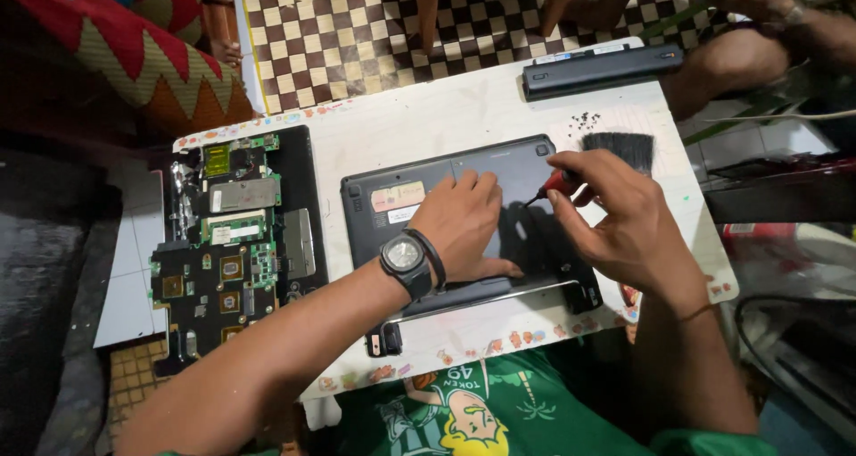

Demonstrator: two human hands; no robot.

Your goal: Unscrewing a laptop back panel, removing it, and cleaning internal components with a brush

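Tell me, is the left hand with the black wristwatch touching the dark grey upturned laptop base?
Touching. The head view shows the left hand pressed flat, palm and fingers down, on the dark grey upturned laptop base.

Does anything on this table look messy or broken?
Yes. A second laptop on the left lies opened up, its green circuit boards bare. Tiny black screws lie loose by the brush. A long battery sits off by itself at the far edge. The left hand steadies the dark laptop while the right hand works a screwdriver.
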